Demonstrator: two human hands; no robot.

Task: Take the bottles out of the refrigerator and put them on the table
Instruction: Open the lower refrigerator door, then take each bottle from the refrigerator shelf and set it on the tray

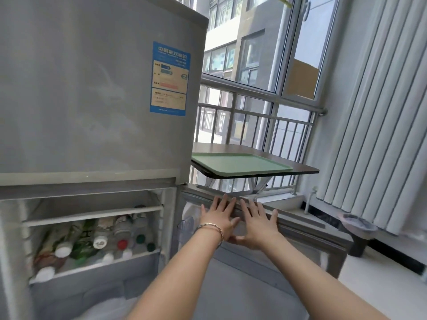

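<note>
No bottles (99, 236) moved yet: we rest left hand (218, 218) and right hand (257, 224) flat, grip released, on fridge door (288, 229); bench (302, 168) tray (240, 163) bare.

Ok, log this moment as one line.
left hand: flat on open lower door | right hand: same | bottles: in fridge | tray: bare

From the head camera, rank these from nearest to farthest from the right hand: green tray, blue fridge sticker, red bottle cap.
From the right hand:
1. Green tray, above it on the table.
2. Red bottle cap, left, inside the fridge.
3. Blue fridge sticker, high up, left.
</note>
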